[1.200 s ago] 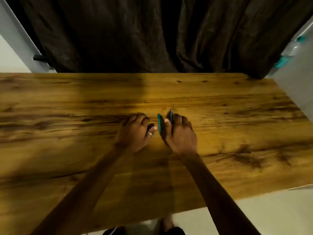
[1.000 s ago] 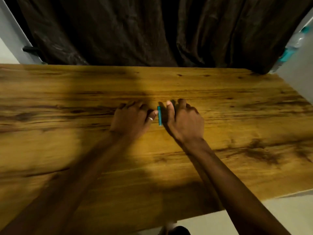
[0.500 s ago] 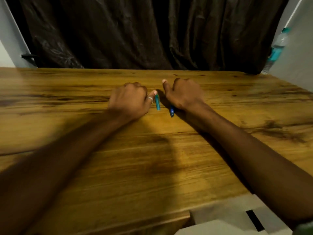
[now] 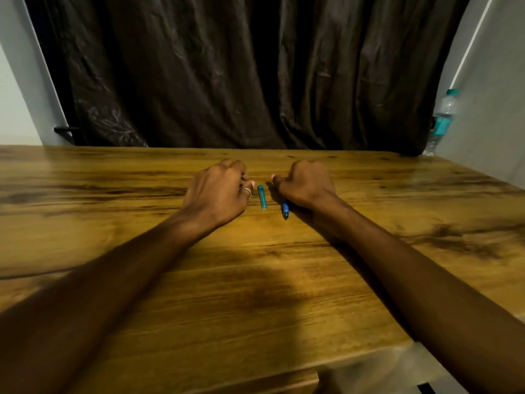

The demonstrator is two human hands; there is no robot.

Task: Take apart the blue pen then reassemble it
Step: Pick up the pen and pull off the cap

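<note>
While both hands rest mid-table toward its far edge, a short teal pen cap (image 4: pixel 262 197) lies free between them. The right hand (image 4: pixel 305 183), fingers curled shut, grips the blue pen body (image 4: pixel 285 211). The left hand (image 4: pixel 218 191) is curled closed, holding nothing visible.

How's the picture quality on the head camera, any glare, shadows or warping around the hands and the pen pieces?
Head view: sharp, no motion blur; dim, warm light. Soft glare on the wooden table at far right. A broad dark shadow lies on the wood between the forearms. Wide-angle warping bends the table's edges. The teal pen piece shows clearly between the left hand and right hand; the blue pen tip sits partly in shade.
</note>
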